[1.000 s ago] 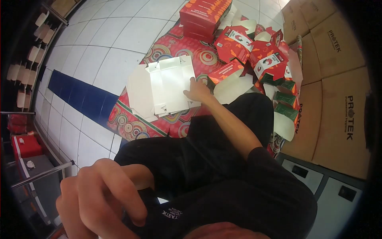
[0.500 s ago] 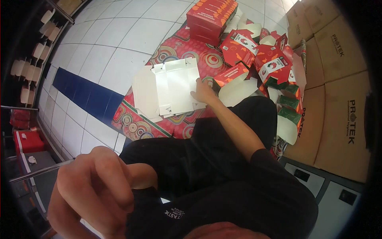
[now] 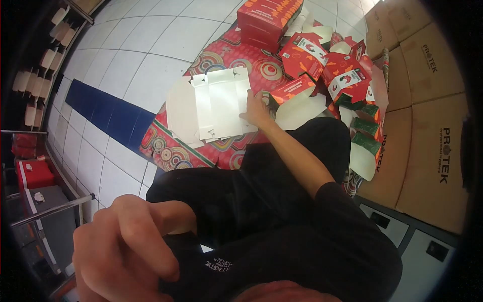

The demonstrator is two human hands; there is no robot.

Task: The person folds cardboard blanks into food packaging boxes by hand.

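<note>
My right hand [image 3: 257, 111] is at the right edge of a flat, creased white cardboard sheet [image 3: 221, 103], its thumb and fingers closed on that edge. The sheet lies on other pale flat cardboard [image 3: 182, 113], over a red patterned mat [image 3: 173, 153]. Close to the camera at the lower left, my left hand [image 3: 126, 246] is raised with curled fingers; whatever is inside them, if anything, is hidden. Just right of my right hand lies a partly open red carton [image 3: 294, 89] with a white flap.
Beyond the sheet stands a red box [image 3: 264, 25]. Several folded red cartons [image 3: 347, 78] are piled at the right, beside stacked brown boxes [image 3: 435, 151]. A metal rail [image 3: 55, 211] and a red case [image 3: 36, 173] are at the left. My crossed legs [image 3: 216, 191] border the mat.
The view has shifted slightly. My left hand has moved a little near the camera, still curled. My right hand stays at the sheet's right edge.
</note>
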